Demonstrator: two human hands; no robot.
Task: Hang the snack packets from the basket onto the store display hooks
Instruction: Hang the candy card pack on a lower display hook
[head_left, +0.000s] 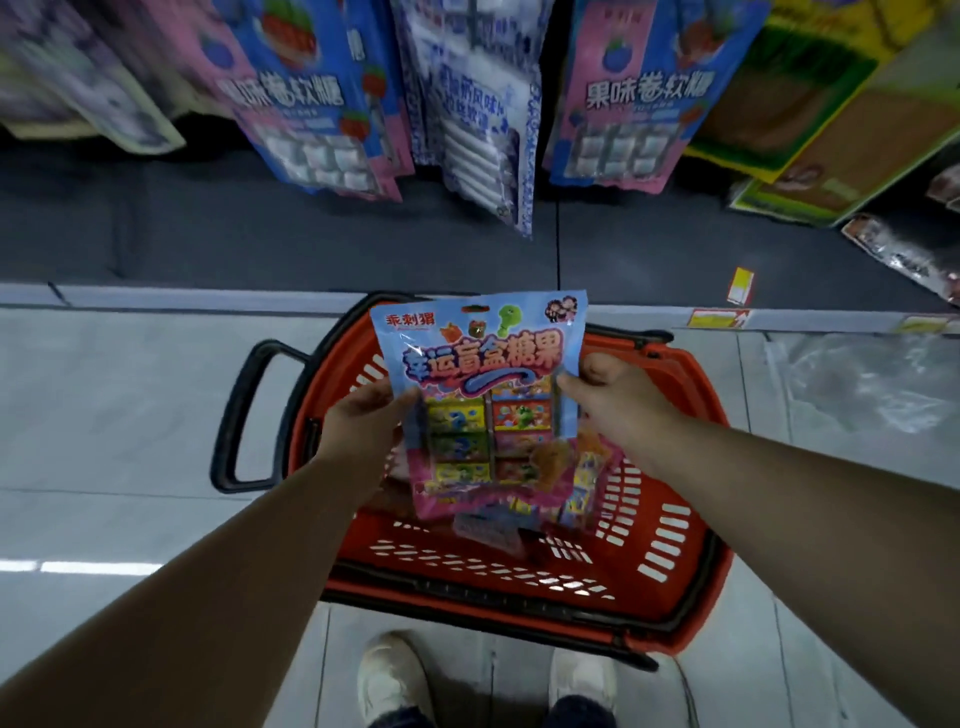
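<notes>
The left hand (363, 415) pinches the left edge of a glossy blue candy packet with cartoon print (483, 384), thumb on its face; the right hand (613, 395) grips the right edge the same way. The packet is held upright above the far rim of the red slotted plastic shopping basket (670, 525) — so the step in hand looks like carrying it up to the display. Next it needs lifting to a free hook, none clearly visible, among the hanging blue-and-pink sweet bags (311, 104). The basket holds a few more colourful packets (582, 483) — count unclear.
</notes>
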